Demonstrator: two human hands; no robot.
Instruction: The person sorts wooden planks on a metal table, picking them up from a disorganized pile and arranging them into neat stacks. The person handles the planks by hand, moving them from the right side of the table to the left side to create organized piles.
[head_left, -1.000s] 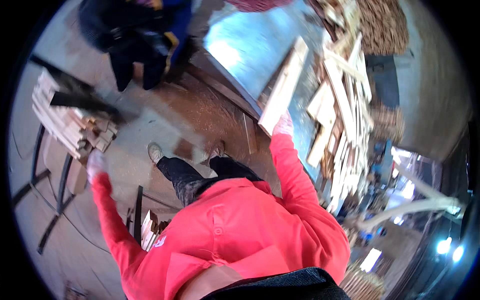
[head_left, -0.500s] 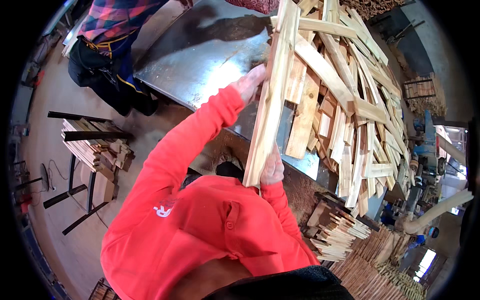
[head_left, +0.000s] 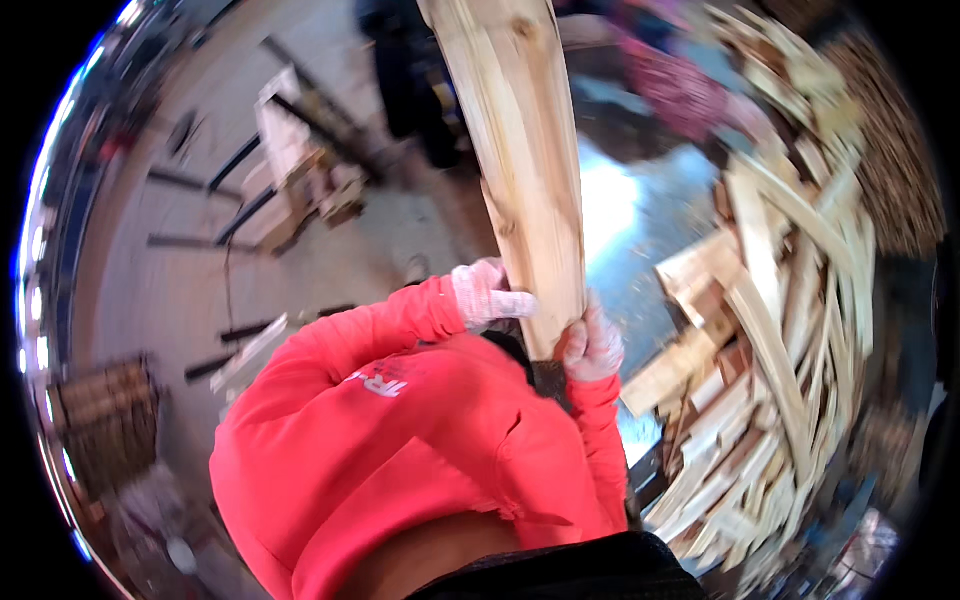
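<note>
In front of my chest I hold a long pale wooden board [head_left: 530, 180], tilted up and away, its near end close to my body. My left hand [head_left: 490, 293], in a light glove, grips the board's left edge, with fingers lying over its face. At the lower right corner, my right hand [head_left: 593, 345], gloved too, is closed on the near end, thumb on the face. Knots and a lengthwise step in the grain or edge show on the wood. The far end runs out of the top of the view.
A large heap of loose boards [head_left: 790, 330] lies on the shiny metal table [head_left: 650, 200] to my right. Past the table is a co-worker's patterned pink sleeve [head_left: 675, 90]. Short boards rest on a black metal stand [head_left: 240, 205] at the left. A wood stack [head_left: 105, 405] stands farther left.
My view has turned left, so the heap sits farther right. The board has swung with me and been raised; my left hand has come down nearer its close end.
</note>
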